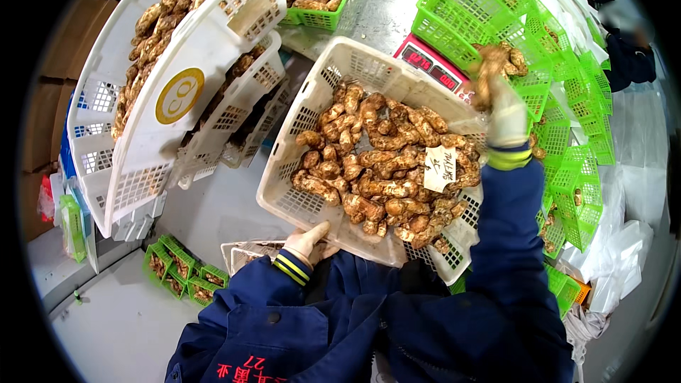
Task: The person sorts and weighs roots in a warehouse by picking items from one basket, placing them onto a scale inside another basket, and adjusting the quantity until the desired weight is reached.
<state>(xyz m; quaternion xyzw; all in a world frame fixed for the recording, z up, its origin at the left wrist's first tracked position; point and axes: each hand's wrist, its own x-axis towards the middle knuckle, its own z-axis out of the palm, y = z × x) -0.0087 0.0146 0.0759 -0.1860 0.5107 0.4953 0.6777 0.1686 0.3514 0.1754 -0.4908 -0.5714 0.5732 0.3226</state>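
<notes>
A large white plastic crate (284, 191) sits tilted in front of me, with a layer of brown, thick-stemmed mushrooms (383, 184) in it. A torn paper note (440, 169) with handwriting lies on the mushrooms. My left hand (306, 242), in a pale glove, grips the crate's near rim, thumb over the edge. To the right, my right hand (507, 120), gloved and smeared by motion, has its fingers round a brown mushroom (488, 74). It is beside a green basket (447, 32) on a red digital scale (430, 62). More mushrooms (514, 60) show just past that hand.
White crates (191, 92) of mushrooms are stacked at the left. Green baskets, several of them nested or in rows (576, 184), fill the right side. Another green basket (312, 18) of mushrooms stands at the back. Small filled baskets (181, 266) are at lower left. A person (630, 57) is at far right.
</notes>
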